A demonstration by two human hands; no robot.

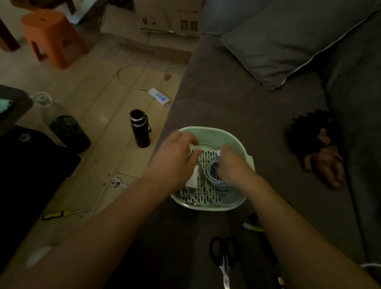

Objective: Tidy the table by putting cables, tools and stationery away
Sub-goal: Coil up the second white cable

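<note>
- One pale green plastic basket [237, 145] with a slotted bottom stands on the seat of one grey-brown fabric sofa [261, 106], near the front edge of the seat.
- Both hands are inside the basket. The left hand [175, 161] has its fingers curled round one small white charger block [193, 147], close to the far left wall of the basket.
- The right hand [232, 164] has its fingers bent downward and pinches the plug end of one coiled white cable [214, 179]. The coil lies on the basket bottom, on the right side.
- One larger white adapter [193, 178] lies in the basket under the left wrist. Thin white leads [194, 196] run beside it, but they are too tangled to count.
- One pair of black-handled steel scissors [223, 255] lies on the sofa seat, nearer to the person than the basket, between the two forearms.
- One green-and-white marker [253, 226] lies on the seat just beside the right forearm, partly hidden by it.
- One yellow-and-black screwdriver [60, 214] lies flat on the tiled floor [104, 110], to the left of the left forearm.
- One black metal flask [140, 131] stands upright on the floor near the sofa edge, and one white power strip with blue switches [158, 97] lies beyond it.
- Further away there are one orange plastic stool [51, 36], one grey cushion [291, 45] and one doll with dark curly hair [317, 148], the last two on the sofa.
</note>
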